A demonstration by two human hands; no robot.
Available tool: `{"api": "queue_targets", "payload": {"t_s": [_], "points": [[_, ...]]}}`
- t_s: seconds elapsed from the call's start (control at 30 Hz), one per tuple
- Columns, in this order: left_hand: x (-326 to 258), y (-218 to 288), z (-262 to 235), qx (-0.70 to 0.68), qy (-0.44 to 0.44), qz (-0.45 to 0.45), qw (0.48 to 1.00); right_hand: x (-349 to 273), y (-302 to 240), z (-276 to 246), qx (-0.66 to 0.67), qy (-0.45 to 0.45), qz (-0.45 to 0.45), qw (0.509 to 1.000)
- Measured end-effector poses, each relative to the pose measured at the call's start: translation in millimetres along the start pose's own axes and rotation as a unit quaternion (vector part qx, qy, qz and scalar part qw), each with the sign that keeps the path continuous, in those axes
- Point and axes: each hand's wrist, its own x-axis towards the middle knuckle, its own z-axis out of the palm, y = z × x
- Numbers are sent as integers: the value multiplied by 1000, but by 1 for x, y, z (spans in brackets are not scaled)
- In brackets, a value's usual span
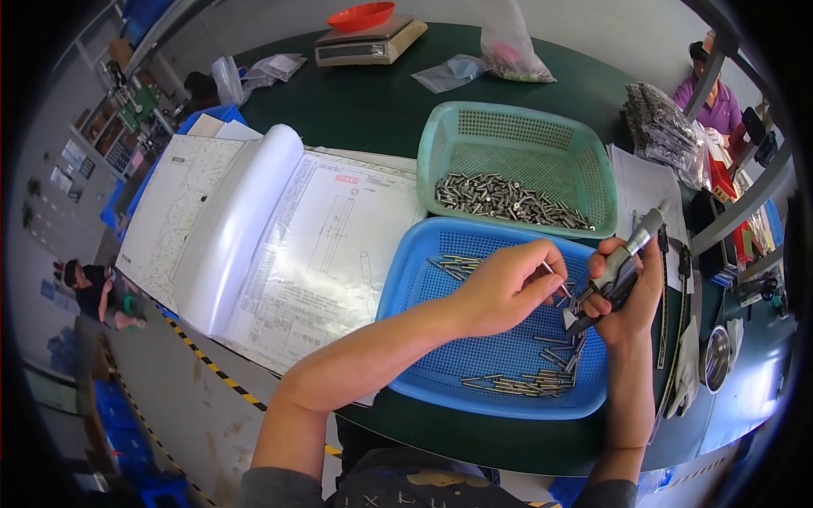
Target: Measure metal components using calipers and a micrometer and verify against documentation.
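Over the blue basket (406, 372), my left hand (508, 288) pinches a thin metal pin (559, 279) between thumb and fingers. Close by on the right, my right hand (639, 292) is wrapped round a micrometer (637, 239), its thimble slanting up to the right and its frame beside the pin. Whether the pin touches the measuring faces is too small to tell. Loose metal pins (533, 385) lie in the blue basket in a lower group, with more near its far side, partly covered by my left hand and arm.
Behind stands a green basket (517, 127) with many short metal parts (508, 199). An open drawing binder (313, 245) lies left. A scale (370, 46) with an orange dish (361, 17) is at the back. Gloves (684, 368) and a metal bowl (716, 360) lie right. A person (720, 102) sits far right.
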Motion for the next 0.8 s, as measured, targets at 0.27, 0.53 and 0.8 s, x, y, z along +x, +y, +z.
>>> {"api": "queue_targets", "payload": {"t_s": [0.27, 0.53, 0.8], "points": [[0, 2, -2, 6, 4, -15, 1000, 0, 2, 4, 1, 17, -4, 1000], [-1, 2, 0, -65, -5, -38, 997, -3, 0, 1, 13, -30, -10, 999], [-2, 3, 0, -43, -15, -26, 999, -3, -1, 0, 24, -50, 25, 998]]}}
